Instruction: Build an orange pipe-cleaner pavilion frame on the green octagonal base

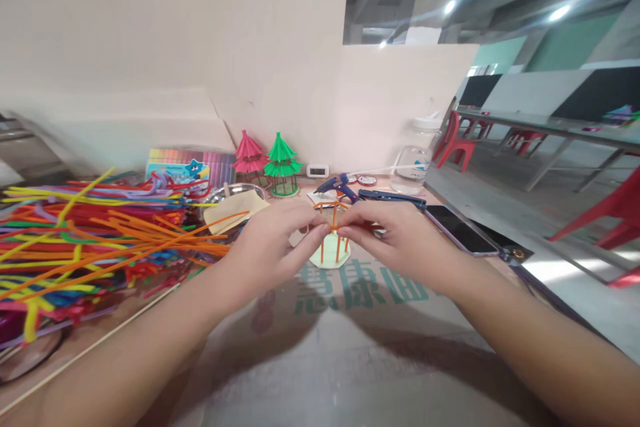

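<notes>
In the middle of the table stands a small pavilion-like frame, with a pale green many-sided base [330, 257], upright orange posts and an orange top rim [333, 203]. My left hand [275, 233] and my right hand [400, 233] meet in front of it, partly hiding it. Thumb and forefinger of each are pinched on a short piece of orange pipe cleaner [334, 229], fingertips almost touching. Whether this piece joins the frame, I cannot tell. Just behind lies a blue hot glue gun [336, 183].
Many coloured pipe cleaners [100, 233] are heaped at left. Behind stand a red paper-roofed model [249, 157], a green one [281, 163], a marker set [185, 167] and a small clock [318, 171]. A clear jug [413, 157] and a phone [461, 230] are at right.
</notes>
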`<state>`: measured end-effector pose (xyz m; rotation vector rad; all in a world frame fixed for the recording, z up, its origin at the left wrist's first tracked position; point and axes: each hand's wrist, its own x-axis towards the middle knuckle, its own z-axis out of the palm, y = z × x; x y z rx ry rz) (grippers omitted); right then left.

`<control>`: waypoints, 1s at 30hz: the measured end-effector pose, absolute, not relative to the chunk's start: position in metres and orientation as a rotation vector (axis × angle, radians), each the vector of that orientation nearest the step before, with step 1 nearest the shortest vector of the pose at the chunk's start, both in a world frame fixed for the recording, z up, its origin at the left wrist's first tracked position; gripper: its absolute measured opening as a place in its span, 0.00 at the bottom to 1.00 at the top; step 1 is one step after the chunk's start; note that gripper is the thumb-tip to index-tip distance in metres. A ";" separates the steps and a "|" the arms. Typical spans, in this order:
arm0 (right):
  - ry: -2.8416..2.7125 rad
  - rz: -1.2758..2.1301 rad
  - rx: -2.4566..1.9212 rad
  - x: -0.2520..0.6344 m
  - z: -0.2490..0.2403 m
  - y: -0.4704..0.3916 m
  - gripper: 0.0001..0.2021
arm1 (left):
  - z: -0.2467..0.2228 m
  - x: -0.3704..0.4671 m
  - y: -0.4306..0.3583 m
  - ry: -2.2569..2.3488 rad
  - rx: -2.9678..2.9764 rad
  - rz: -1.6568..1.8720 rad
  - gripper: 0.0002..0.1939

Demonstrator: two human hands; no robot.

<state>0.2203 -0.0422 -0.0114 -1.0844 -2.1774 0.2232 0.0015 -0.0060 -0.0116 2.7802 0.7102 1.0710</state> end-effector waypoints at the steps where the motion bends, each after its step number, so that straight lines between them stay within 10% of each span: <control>1: -2.217 0.232 -1.053 0.224 -0.008 -0.042 0.07 | -0.010 0.001 -0.006 0.715 2.768 1.067 0.12; 13: -2.355 0.200 -1.401 0.296 0.022 -0.030 0.25 | 0.001 -0.008 0.001 0.850 2.515 1.052 0.13; 30: -2.138 -0.268 -0.875 0.225 -0.015 -0.040 0.06 | -0.016 0.002 -0.002 0.731 2.687 1.246 0.12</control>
